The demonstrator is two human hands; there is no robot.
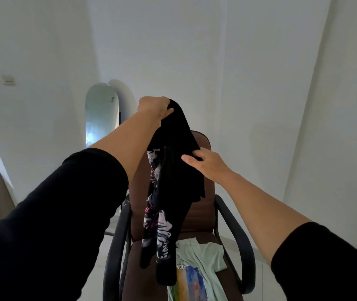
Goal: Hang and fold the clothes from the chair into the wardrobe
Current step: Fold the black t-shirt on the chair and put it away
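Black printed garment (173, 181) hangs bunched over brown padded office chair (201, 216); pale green graphic T-shirt (199, 257) lies on seat below. Right hand (205, 162) pinches garment mid-length. Farther up, left hand (154, 107) grips its top, fist closed.

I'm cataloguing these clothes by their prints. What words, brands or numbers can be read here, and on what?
"DA": end of a word, its start hidden, above the picture on the green shirt lying on the chair.
White lettering on the black shirt, held by the left hand and right hand: crumpled, unreadable.
Nothing else.
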